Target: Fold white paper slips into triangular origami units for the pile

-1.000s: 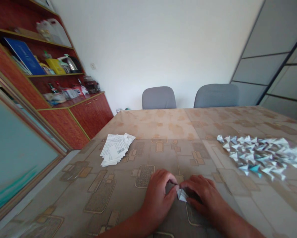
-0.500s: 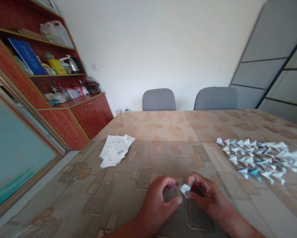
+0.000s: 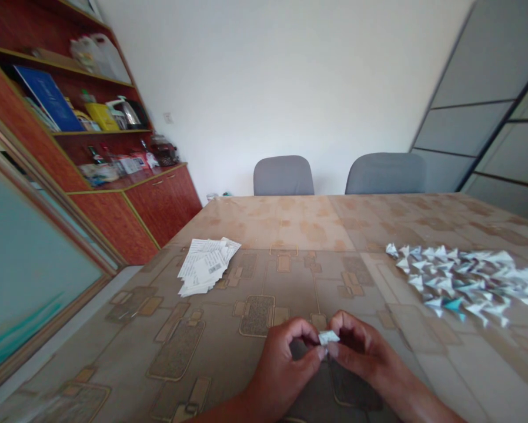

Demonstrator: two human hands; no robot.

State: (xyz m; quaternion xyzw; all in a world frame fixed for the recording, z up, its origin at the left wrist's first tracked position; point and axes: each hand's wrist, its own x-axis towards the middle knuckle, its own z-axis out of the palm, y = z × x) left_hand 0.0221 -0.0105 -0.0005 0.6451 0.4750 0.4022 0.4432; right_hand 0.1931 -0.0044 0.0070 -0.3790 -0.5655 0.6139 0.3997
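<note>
Between my fingertips is a small piece of folded paper [image 3: 328, 337], whitish with a pale green tint. My left hand [image 3: 286, 358] pinches its left side between thumb and forefinger. On the other side, the thumb and forefinger of my right hand [image 3: 364, 351] grip it too. The paper is held just above the table near its front edge. A loose stack of printed paper slips [image 3: 206, 267] lies on the table to the left. Over to the right, many small folded paper pieces [image 3: 462, 282] with pointed tips sit in rows, one of them teal.
A patterned tablecloth [image 3: 264, 223] covers the table. Two grey chairs [image 3: 284, 176] stand at its far side against the white wall. At the left is a reddish wooden cabinet [image 3: 158, 200] with shelves of bottles and a kettle [image 3: 130, 114].
My left fingers have closed in and now pinch the folded paper, which only my right hand held before. The paper has turned and looks flatter.
</note>
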